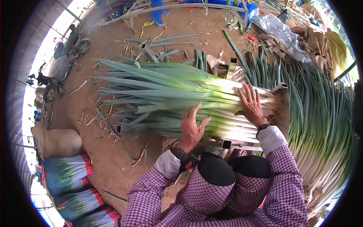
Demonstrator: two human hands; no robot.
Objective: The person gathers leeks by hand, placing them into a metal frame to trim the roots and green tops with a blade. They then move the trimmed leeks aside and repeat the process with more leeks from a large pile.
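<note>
A thick pile of leeks (pixel 181 96) lies sideways on a low metal stand, leaves to the left and white stalks to the right. Their roots sit against an upright metal end plate (pixel 283 113). My right hand (pixel 251 106) rests flat on the white stalks near the roots, fingers spread. At the near side of the pile, my left hand (pixel 193 128) is by the green part of the stalks with thumb and fingers apart. Neither hand grips anything. Part of the stand (pixel 227 144) is hidden under the leeks.
A large heap of loose leeks (pixel 321 113) lies to my right. Several wrapped leek bundles (pixel 72 170) are stacked at lower left beside a tan sack (pixel 56 143). Leaf scraps litter the dirt floor (pixel 102 151). White plastic sheeting (pixel 283 38) lies at upper right.
</note>
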